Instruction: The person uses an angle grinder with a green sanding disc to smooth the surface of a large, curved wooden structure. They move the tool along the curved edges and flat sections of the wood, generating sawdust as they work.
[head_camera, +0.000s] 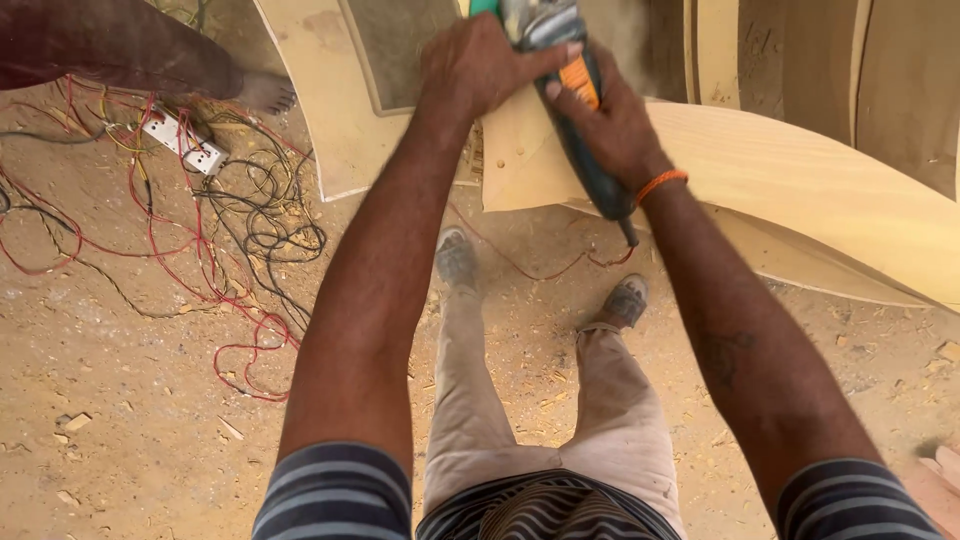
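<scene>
Top centre of frame: left hand (478, 62) clenched over the head of a dark green power tool (580, 130). Right hand (610, 125) wraps the tool's body just beside it, orange band at the wrist. Tool rests against a curved pale wooden panel (800, 180) running to the right edge. Upper left: tangled red and black wires (230, 200), white socket strip (185, 142), another person's bare foot (265, 92). Dusty floor (120, 400).
</scene>
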